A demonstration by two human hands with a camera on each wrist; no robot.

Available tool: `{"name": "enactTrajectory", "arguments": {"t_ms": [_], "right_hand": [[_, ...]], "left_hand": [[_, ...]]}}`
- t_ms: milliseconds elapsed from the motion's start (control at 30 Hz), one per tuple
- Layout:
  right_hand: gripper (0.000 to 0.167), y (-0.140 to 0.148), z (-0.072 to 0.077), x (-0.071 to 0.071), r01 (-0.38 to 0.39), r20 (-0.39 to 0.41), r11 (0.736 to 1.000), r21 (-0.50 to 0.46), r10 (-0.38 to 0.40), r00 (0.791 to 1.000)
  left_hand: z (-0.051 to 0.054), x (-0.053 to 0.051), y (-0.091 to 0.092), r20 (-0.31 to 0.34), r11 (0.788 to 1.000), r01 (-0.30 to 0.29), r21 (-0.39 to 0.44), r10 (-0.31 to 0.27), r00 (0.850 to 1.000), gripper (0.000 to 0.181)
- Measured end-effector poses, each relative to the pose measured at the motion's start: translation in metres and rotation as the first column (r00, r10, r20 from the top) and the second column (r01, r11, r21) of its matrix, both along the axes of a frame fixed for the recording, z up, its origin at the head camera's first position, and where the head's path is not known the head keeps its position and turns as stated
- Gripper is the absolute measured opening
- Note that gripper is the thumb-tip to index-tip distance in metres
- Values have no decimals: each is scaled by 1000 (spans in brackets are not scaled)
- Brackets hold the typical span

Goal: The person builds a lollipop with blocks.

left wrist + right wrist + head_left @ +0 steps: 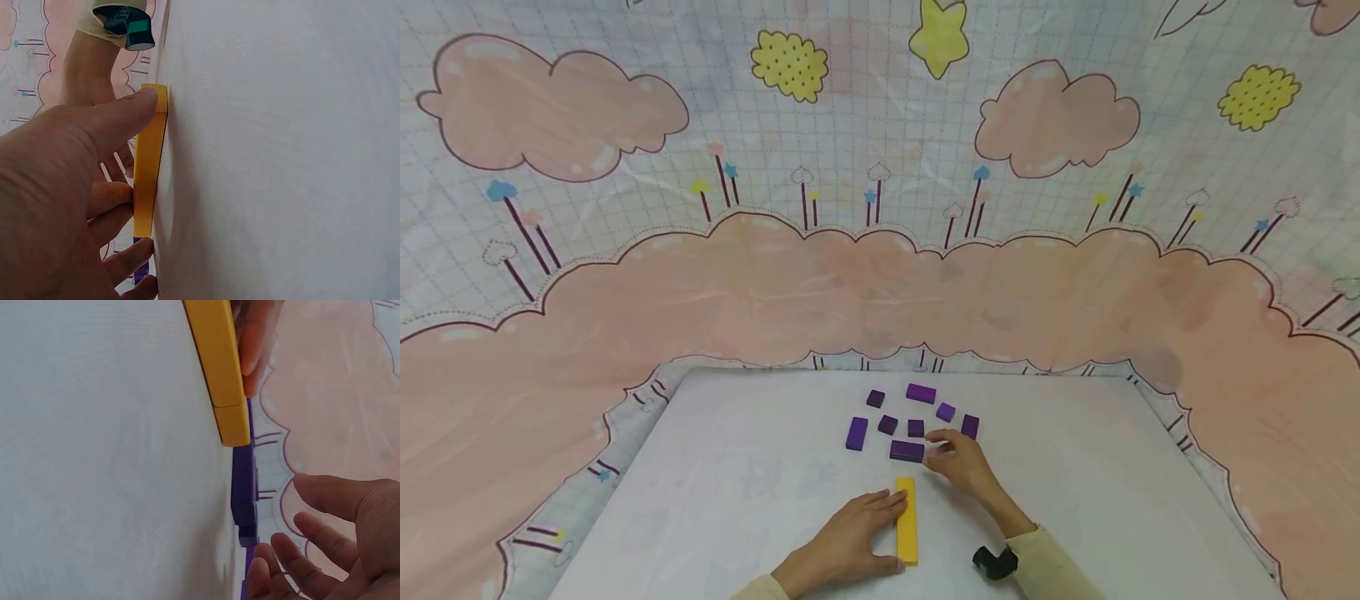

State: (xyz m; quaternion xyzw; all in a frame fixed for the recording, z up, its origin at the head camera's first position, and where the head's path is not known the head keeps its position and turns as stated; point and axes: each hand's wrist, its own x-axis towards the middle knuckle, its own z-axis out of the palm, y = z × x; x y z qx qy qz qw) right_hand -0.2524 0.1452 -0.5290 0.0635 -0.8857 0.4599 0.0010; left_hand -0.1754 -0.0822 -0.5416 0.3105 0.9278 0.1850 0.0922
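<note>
A long yellow block lies lengthwise on the white tabletop. My left hand rests against it from the left, fingers fairly straight, with the thumb at the near end. In the left wrist view the thumb tip overlaps the end of the yellow block and other fingertips touch its side. Beyond it lies a purple rectangular block. My right hand hovers by that block's right end, thumb and fingers spread. The right wrist view shows nothing between the fingers of the right hand.
Several dark purple cubes, one of them a small cube, lie scattered behind. Other purple blocks include a left block, a back block and a right block. A patterned cloth surrounds the white tabletop.
</note>
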Motion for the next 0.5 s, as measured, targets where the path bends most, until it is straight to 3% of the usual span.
{"name": "enactTrajectory", "arguments": {"t_ms": [267, 500], "right_hand": [[39, -4, -7, 0, -38, 10, 996, 78, 37, 999], [41, -6, -9, -5, -24, 29, 996, 86, 22, 999]], "left_hand": [[-1, 1, 0, 16, 1000, -5, -3, 5, 1000, 80], [0, -1, 0, 33, 1000, -18, -9, 18, 999, 80]]}}
